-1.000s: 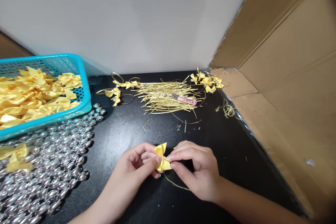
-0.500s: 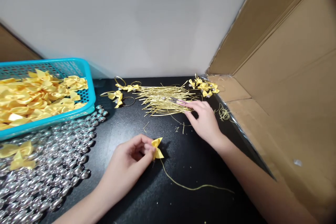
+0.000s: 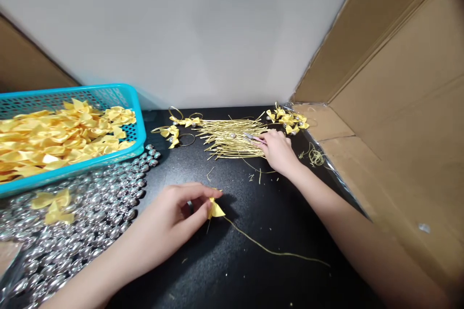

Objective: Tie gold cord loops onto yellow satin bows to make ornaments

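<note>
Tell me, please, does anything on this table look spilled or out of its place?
Yes. Two yellow bows lie loose on the silver beads, outside the blue basket that holds the others. A small tangle of gold cord also sits apart from the cord bundle, beside the cardboard.

Soft, even light from above makes the scene bright. The glossy black table point(image 3: 253, 270) shows a dull sheen, and a faint shadow lies beside the left hand point(image 3: 174, 219) and its small yellow satin bow point(image 3: 216, 210). Edges bend, corners darken.
</note>
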The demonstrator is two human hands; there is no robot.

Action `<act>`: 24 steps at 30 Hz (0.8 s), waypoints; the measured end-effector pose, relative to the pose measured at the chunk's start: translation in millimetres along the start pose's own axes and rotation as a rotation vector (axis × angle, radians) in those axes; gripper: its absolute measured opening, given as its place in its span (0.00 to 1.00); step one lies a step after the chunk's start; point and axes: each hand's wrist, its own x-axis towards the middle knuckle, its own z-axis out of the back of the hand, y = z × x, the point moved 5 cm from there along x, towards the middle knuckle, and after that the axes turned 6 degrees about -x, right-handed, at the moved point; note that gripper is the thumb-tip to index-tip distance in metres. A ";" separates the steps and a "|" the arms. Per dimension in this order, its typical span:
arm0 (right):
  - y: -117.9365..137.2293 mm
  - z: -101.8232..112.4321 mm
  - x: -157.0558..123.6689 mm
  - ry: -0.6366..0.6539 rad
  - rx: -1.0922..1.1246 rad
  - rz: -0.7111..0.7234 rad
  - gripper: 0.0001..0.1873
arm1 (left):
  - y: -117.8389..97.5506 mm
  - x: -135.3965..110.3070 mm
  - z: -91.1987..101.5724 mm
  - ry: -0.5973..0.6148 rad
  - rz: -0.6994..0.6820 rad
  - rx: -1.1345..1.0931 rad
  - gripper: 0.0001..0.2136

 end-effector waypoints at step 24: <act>-14.0 62.4 -18.2 -0.371 0.490 0.027 0.04 | 20.5 6.0 -6.5 0.198 0.095 0.105 0.15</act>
